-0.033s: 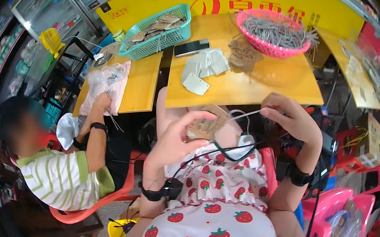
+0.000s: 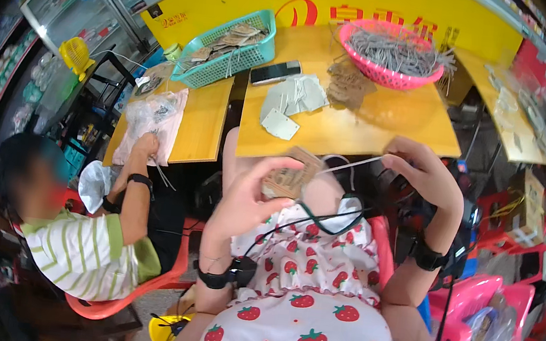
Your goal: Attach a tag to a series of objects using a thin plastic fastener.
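Nothing's shifted since before: left hand still pinches a brown cardboard tag above the lap, right hand fingers closed on its white string. Yellow tables, pink basket, teal basket, shop clutter around.

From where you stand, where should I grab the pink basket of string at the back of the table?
Take the pink basket by its near rim, coming from the person's side over the bare yellow table. The rim is a raised lip clear of the grey strings heaped inside, though some trail over the right edge, so probably avoid that side. Both hands are busy: left hand on a brown tag, right hand pulling a string.
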The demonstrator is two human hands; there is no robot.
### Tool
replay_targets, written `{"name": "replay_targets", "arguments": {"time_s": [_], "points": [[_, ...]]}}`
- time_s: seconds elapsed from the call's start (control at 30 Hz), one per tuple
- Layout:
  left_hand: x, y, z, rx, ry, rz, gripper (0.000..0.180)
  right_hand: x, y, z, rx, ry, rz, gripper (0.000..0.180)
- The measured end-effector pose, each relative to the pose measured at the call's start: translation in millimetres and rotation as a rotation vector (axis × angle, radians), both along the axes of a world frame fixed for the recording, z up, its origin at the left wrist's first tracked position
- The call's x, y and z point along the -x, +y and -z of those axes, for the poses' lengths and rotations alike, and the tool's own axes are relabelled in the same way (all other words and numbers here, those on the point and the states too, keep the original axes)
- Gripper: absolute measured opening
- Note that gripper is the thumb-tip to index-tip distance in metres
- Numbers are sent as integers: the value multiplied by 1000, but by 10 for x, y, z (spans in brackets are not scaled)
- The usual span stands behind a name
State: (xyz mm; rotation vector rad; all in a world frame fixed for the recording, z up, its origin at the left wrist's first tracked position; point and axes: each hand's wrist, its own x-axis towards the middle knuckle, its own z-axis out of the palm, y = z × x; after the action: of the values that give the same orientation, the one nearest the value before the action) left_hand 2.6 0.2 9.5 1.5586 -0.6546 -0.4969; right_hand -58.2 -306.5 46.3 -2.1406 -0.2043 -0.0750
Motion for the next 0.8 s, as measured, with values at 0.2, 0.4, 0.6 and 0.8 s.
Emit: {"name": "replay_targets", "arguments": {"time_s": [0.2, 0.4, 0.6, 0.8], "points": [[71, 77, -336, 144, -109, -95, 58, 321, -287, -75, -107, -105, 332, 16], [285, 91, -517, 188, -229, -181, 56, 465, -412, -111, -271, -312, 559, 9], [356, 73, -321, 305, -167, -150, 56, 437, -263, -116, -885, -661, 334, 7], [378, -48, -197, 318, -200, -195, 52, 385, 307, -264, -657, -719, 179, 20]]}}
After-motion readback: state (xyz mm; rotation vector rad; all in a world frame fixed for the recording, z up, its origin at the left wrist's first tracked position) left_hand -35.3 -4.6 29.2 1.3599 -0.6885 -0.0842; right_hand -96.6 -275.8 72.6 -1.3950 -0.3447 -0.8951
